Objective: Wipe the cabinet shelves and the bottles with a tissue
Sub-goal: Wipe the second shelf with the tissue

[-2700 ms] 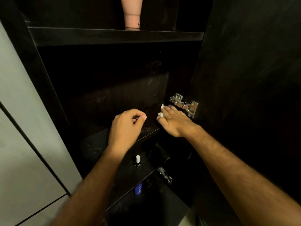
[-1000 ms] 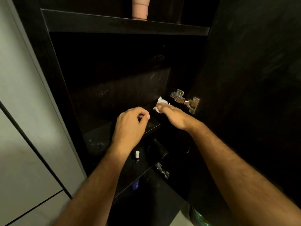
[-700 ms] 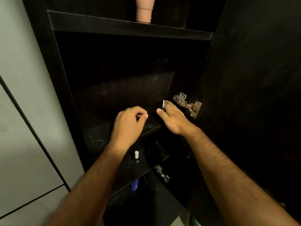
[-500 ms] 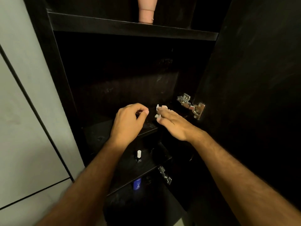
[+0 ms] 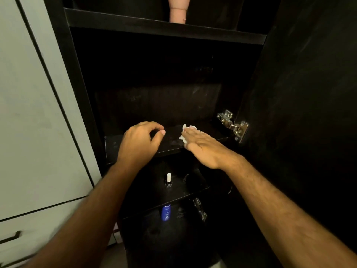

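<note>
A crumpled white paper tissue (image 5: 184,134) is pressed flat onto the dark wooden middle shelf (image 5: 172,139) under the straight fingers of the right hand (image 5: 202,147); nothing is pinched in that grip, the tissue being merely held down, with its edges showing beyond the fingertips. The left hand (image 5: 139,143) is curled over the front edge of the same shelf, just to the left of the right grip, with the thumb tip free; whether the edge is truly gripped or only rested upon cannot be told. Because the tissue is only pressed, it could be left behind or balled up on a fast stroke — pale smears on the board beside it suggest dust that would then be spread rather than lifted. To the right of the wiping grip, the silver metal door hinge (image 5: 232,125) stands near; a stroke carried too far that way could snag and tear the thin paper on its screws and edges. Below the hands, on the next shelf down, a small dark bottle with a white cap (image 5: 168,180) stands upright, and lower again a blue bottle (image 5: 166,212); dislodged grit would probably fall onto them. Above, a tall pink bottle (image 5: 177,10) stands on the top shelf, well apart from both hands and judged safe for now.
</note>
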The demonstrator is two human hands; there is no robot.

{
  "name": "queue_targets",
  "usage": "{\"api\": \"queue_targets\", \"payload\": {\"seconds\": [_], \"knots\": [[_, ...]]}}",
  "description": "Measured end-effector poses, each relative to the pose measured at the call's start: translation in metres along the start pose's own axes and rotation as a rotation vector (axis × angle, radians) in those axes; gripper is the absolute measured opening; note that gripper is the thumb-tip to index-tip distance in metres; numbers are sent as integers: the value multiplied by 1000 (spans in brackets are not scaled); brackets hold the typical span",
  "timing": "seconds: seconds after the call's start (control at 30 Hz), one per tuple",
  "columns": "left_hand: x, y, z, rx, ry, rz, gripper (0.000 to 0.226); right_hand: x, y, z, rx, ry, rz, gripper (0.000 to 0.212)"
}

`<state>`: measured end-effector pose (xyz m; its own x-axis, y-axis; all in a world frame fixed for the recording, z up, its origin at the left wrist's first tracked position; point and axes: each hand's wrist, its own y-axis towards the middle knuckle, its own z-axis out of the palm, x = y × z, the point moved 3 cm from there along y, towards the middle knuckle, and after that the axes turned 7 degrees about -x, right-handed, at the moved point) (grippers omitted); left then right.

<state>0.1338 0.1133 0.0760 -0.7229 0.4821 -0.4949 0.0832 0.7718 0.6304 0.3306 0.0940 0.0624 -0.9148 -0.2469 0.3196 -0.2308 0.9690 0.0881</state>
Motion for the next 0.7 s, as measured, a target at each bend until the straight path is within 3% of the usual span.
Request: {"api": "queue_targets", "payload": {"seconds": [0.23,0.47,0.6,0.7], "knots": [[6,-11,-1,27,49,-8,24,-18,8,-8,-31,-152,204,63],[12,-13,1,31,36,-8,23,18,-21,9,15,-65,-39,63],[14,-15,3,27,56,12,25,-13,-13,-9,21,-94,101,61],[13,-16,2,8,64,1,24,0,10,-7,19,-136,141,63]]}}
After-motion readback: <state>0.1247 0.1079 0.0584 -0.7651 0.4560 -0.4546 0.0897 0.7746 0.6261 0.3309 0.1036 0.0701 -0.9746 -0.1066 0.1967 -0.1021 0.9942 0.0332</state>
